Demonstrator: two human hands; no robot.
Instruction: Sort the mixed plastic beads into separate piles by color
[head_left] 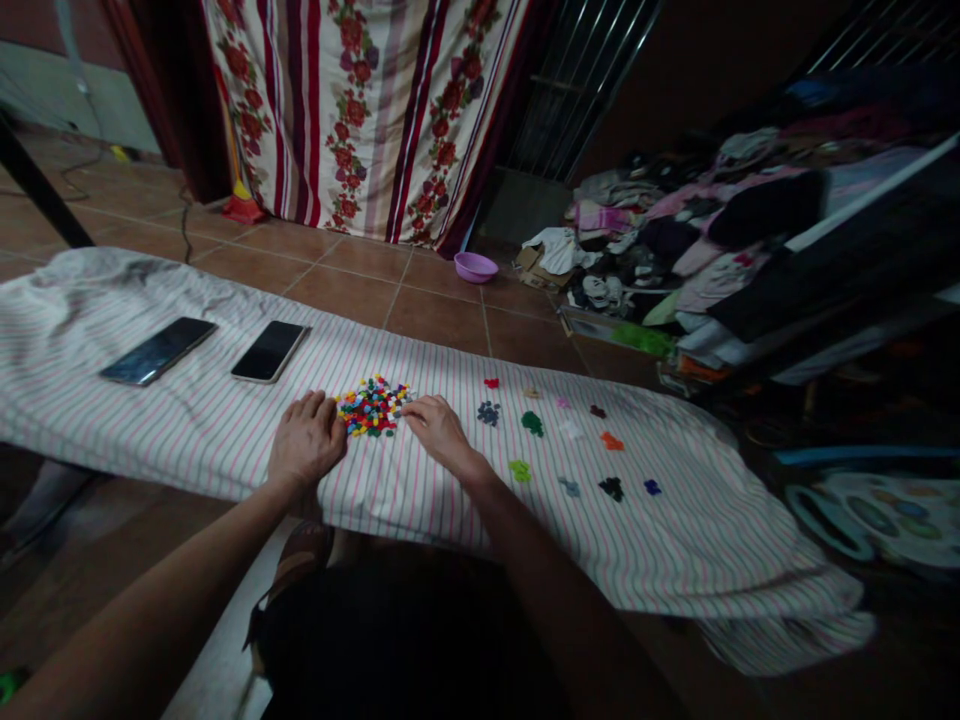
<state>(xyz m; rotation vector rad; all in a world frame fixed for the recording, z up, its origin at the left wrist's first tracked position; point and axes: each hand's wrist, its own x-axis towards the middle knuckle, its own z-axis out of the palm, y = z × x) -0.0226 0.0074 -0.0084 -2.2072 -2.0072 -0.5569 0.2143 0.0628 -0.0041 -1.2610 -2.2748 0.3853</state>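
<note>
A mixed heap of small coloured pieces (373,405) lies on the striped cloth (420,500) between my hands. My left hand (307,440) rests on the cloth against the heap's left side, fingers stretched forward and thumb beside the pieces. At the heap's right edge, my right hand (439,430) has thumb and forefinger pinched together; whatever is between the tips is too small to make out. Farther right are small piles sorted by colour, among them grey pieces (489,412), green pieces (532,423), orange pieces (612,441), lime pieces (519,470) and dark blue pieces (652,487).
Two phones, a dark one (159,351) and a light-edged one (270,351), lie on the cloth at left. Beyond it, a purple basin (475,267) stands on the tiled floor before a flowered curtain (352,120). Heaped clothes (675,220) fill the right background.
</note>
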